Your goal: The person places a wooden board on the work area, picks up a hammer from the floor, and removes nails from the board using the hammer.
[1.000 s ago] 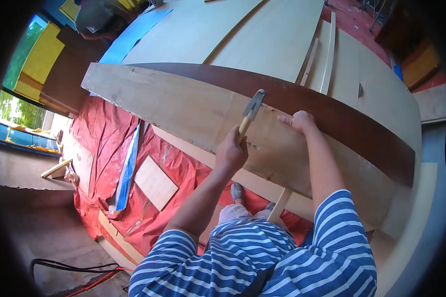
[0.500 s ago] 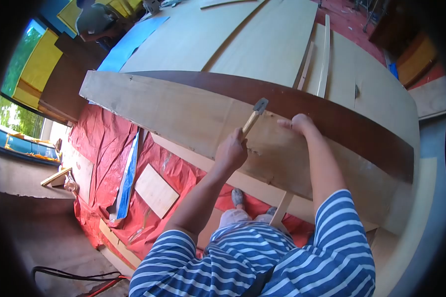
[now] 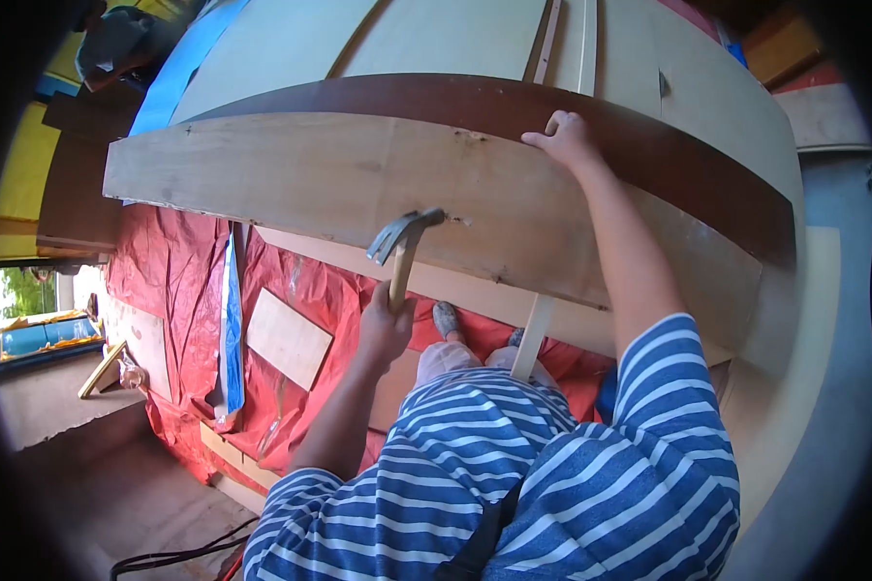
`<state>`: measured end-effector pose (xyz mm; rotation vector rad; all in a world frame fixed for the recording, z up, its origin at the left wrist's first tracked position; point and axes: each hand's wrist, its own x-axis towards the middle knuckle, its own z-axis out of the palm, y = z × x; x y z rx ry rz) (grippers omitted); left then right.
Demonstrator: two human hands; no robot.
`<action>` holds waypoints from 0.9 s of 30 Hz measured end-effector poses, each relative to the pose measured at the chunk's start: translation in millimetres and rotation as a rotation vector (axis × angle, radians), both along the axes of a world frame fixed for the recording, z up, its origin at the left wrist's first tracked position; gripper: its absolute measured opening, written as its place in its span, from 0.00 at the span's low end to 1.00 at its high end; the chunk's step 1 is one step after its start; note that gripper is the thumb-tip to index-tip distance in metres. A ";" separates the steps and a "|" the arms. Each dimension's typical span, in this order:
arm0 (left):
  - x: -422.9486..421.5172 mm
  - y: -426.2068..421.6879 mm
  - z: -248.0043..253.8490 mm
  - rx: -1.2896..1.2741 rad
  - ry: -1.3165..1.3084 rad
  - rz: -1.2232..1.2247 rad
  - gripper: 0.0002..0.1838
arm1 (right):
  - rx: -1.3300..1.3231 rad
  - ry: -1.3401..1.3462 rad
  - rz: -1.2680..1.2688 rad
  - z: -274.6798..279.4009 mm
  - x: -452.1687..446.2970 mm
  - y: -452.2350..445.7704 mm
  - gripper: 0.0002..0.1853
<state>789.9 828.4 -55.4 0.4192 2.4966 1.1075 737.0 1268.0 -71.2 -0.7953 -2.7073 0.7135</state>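
Note:
My left hand (image 3: 386, 329) is wrapped round the wooden handle of a claw hammer (image 3: 406, 242). Its metal head is raised over the lower edge of a long, pale wooden board (image 3: 300, 174). At the board's upper edge rests my right hand (image 3: 566, 141), thumb stretched out to the left and fingers curled over towards the dark brown strip (image 3: 669, 184) behind. Whether anything small lies under those fingers is hidden.
Large pale sheets (image 3: 436, 39) lie beyond the brown strip, with narrow battens (image 3: 588, 48) on them. Red sheeting (image 3: 165, 290) covers the floor, bearing a loose rectangular panel (image 3: 289, 338). Another person (image 3: 116, 44) is at the upper left. Black cables (image 3: 165, 559) run at the bottom left.
The hammer has come down and left with my left hand, its head turned sideways. My right hand has shifted up and slightly left along the board's edge. The view has tilted downward.

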 end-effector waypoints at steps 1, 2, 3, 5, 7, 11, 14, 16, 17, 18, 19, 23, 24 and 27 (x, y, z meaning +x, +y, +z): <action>9.5 -9.6 -5.5 -0.021 -0.006 -0.019 0.20 | 0.112 0.132 0.013 -2.4 11.8 6.3 0.27; 19.5 -18.8 -11.8 -0.040 -0.011 -0.036 0.20 | 0.090 0.197 0.031 -3.1 32.8 14.2 0.26; 29.9 -27.3 -20.8 -0.029 0.041 -0.061 0.20 | 0.071 0.264 0.052 7.3 59.8 15.2 0.24; 47.2 -36.9 -31.5 -0.061 0.008 -0.076 0.20 | 0.002 0.237 -0.118 44.5 128.6 -6.2 0.23; 70.5 -40.6 -43.8 -0.065 0.004 -0.073 0.19 | -0.061 0.090 -0.239 47.5 200.0 -14.9 0.23; 117.8 -29.8 -59.0 -0.066 0.065 -0.045 0.19 | 0.001 -0.110 -0.037 32.8 309.9 -38.6 0.27; 148.2 -11.5 -33.5 -0.014 -0.171 0.039 0.19 | 0.136 -0.161 0.045 31.4 351.6 -38.6 0.34; 154.8 -2.4 -14.4 0.032 -0.369 0.036 0.20 | 0.199 -0.183 0.045 20.3 360.2 -26.2 0.39; 153.7 -1.2 -7.8 0.038 -0.448 -0.007 0.20 | 0.233 -0.194 0.047 16.1 361.0 -21.1 0.42; 152.2 -0.2 -1.8 0.048 -0.526 -0.048 0.21 | 0.144 -0.203 0.096 22.7 355.0 -21.6 0.43; 150.9 0.3 3.6 0.046 -0.543 -0.110 0.21 | 0.055 -0.212 0.144 33.9 344.4 -27.3 0.44; 144.9 12.0 11.2 0.184 -0.741 -0.261 0.22 | -0.273 -0.200 0.493 36.4 306.1 -84.0 0.45; 146.9 17.9 10.5 0.255 -0.755 -0.279 0.22 | -0.317 -0.201 0.572 33.1 298.1 -101.2 0.45; 138.0 34.1 -0.5 0.296 -0.697 -0.360 0.19 | -0.474 -0.100 0.574 33.8 264.8 -137.0 0.41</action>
